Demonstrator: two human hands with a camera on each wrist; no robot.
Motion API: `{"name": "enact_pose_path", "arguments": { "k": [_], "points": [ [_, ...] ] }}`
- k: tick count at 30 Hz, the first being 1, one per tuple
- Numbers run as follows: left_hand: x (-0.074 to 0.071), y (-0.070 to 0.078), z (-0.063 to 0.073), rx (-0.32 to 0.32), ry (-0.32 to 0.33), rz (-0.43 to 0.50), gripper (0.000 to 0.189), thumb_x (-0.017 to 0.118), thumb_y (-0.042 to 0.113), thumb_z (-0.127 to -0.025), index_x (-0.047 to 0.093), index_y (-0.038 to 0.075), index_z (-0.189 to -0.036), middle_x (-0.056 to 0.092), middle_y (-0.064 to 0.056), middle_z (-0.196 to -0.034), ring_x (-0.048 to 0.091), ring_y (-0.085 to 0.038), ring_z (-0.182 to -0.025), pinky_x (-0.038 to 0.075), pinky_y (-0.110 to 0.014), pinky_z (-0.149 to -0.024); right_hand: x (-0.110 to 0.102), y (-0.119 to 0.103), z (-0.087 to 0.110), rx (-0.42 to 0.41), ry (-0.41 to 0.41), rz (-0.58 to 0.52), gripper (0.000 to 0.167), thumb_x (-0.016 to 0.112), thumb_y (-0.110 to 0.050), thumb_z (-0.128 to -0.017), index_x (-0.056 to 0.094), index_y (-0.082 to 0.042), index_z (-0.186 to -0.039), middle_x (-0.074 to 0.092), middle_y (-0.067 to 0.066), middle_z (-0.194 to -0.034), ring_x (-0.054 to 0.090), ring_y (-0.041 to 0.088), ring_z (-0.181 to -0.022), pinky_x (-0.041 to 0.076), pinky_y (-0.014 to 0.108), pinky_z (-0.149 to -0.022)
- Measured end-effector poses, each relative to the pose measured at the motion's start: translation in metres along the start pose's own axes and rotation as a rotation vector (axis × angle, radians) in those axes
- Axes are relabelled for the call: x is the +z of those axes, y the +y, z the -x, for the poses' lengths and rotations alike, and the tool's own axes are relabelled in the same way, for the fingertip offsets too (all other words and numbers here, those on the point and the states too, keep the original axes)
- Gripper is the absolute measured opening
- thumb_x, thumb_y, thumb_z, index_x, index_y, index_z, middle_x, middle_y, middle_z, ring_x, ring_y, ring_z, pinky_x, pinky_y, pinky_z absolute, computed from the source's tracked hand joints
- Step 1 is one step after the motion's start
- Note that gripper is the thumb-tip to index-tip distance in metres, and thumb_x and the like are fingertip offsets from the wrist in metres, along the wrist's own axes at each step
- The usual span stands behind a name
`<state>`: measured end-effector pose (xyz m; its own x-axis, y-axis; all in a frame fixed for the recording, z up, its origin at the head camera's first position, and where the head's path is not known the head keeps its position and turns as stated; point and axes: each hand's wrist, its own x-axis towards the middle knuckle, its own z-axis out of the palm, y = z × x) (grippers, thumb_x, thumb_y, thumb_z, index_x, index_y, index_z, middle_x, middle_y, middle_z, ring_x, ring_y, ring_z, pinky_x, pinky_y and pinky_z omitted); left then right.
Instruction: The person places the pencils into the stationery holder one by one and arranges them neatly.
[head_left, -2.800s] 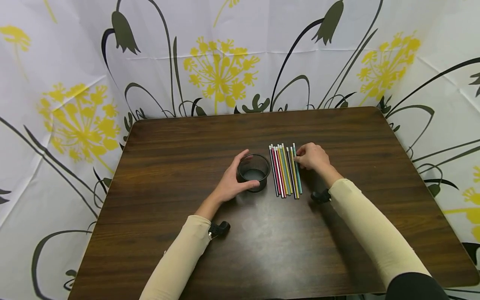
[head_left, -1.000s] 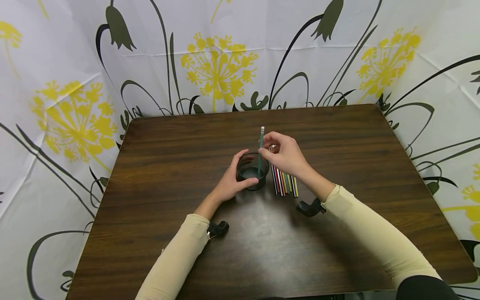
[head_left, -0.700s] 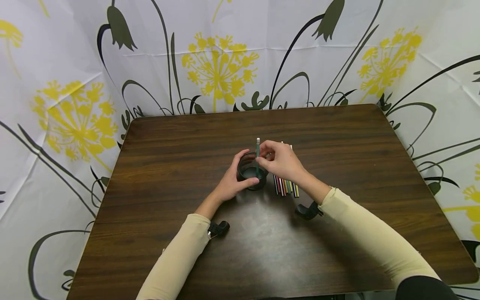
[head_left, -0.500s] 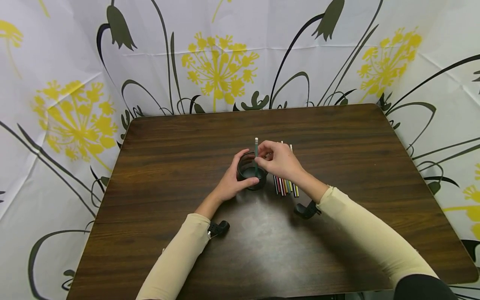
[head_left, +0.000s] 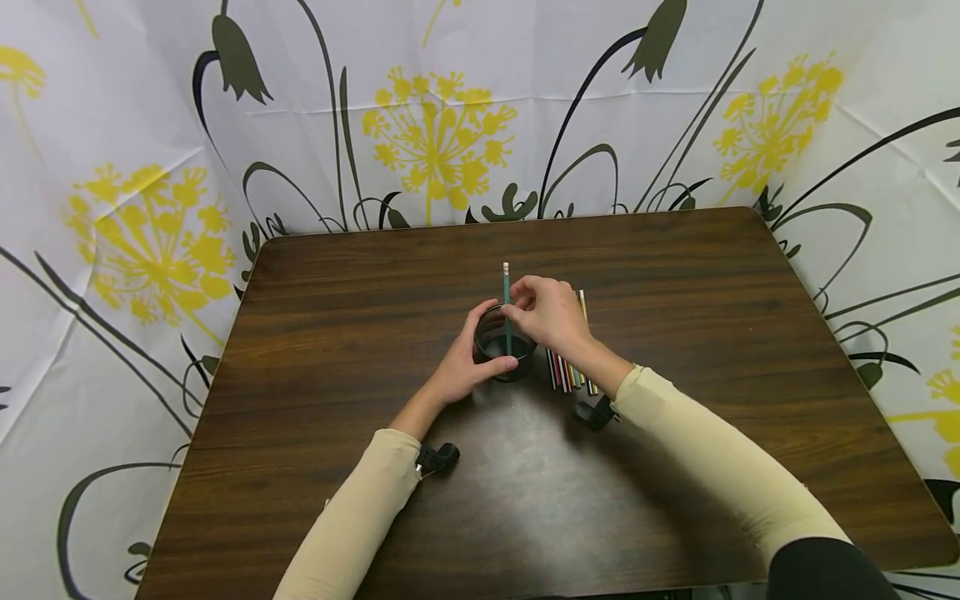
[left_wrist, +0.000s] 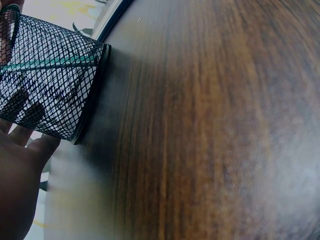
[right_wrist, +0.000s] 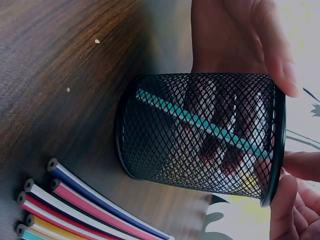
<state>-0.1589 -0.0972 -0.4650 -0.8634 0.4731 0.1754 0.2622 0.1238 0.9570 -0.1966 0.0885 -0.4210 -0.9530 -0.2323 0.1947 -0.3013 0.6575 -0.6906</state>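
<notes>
A black wire-mesh pencil cup point(head_left: 491, 348) stands upright on the table. My left hand point(head_left: 456, 367) grips it from the left, with the thumb in front and the other fingers behind. Inside the cup is a teal pencil point(head_left: 506, 287), eraser end up, pinched near the rim by the thumb and fingers of my right hand point(head_left: 551, 315). Through the mesh in the right wrist view, the pencil point(right_wrist: 200, 121) slants, its lower end near the cup's base. Several colored pencils point(head_left: 562, 373) lie side by side just right of the cup, partly hidden under my right hand and wrist.
The dark wood-grain table point(head_left: 360, 317) extends around the hands. Behind it hangs a white cloth point(head_left: 300, 125) printed with flowers. The lying pencils point(right_wrist: 90, 205) have their flat, unsharpened ends pointing one way.
My right hand has taken the teal pencil from the right end of the row and brought it left into the cup. Lately the pencil has shifted slightly left and up. My left hand stays put.
</notes>
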Motion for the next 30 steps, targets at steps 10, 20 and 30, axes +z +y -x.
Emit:
{"name": "enact_pose_path", "arguments": {
  "k": [10, 20, 30],
  "points": [
    [0.001, 0.003, 0.0, -0.024, 0.001, -0.022, 0.082, 0.072, 0.009, -0.088, 0.021, 0.01, -0.152, 0.034, -0.018, -0.15, 0.034, -0.038, -0.136, 0.026, -0.061, -0.108, 0.003, -0.004, -0.006, 0.06, -0.004, 0.065, 0.021, 0.075, -0.021, -0.087, 0.072, -0.007, -0.102, 0.069, -0.001, -0.074, 0.061, 0.011, -0.062, 0.049, 0.029, -0.054],
    [0.0, 0.002, 0.0, -0.02, -0.01, 0.013, 0.084, 0.072, 0.01, -0.088, 0.019, 0.004, -0.152, 0.037, -0.021, -0.146, 0.036, -0.043, -0.133, 0.027, -0.062, -0.106, -0.016, 0.003, -0.008, 0.115, -0.039, -0.075, 0.032, 0.07, -0.027, -0.092, 0.07, -0.005, -0.115, 0.07, 0.001, -0.071, 0.067, 0.016, -0.058, 0.046, 0.031, -0.049],
    [0.001, 0.002, -0.001, -0.023, 0.016, -0.059, 0.084, 0.074, 0.014, -0.086, 0.023, 0.013, -0.152, 0.035, -0.017, -0.15, 0.034, -0.032, -0.137, 0.025, -0.059, -0.109, -0.039, 0.066, -0.005, 0.338, 0.044, -0.007, 0.027, 0.067, -0.029, -0.093, 0.07, -0.008, -0.11, 0.071, 0.007, -0.084, 0.068, 0.02, -0.066, 0.048, 0.033, -0.059]
  ]
}}
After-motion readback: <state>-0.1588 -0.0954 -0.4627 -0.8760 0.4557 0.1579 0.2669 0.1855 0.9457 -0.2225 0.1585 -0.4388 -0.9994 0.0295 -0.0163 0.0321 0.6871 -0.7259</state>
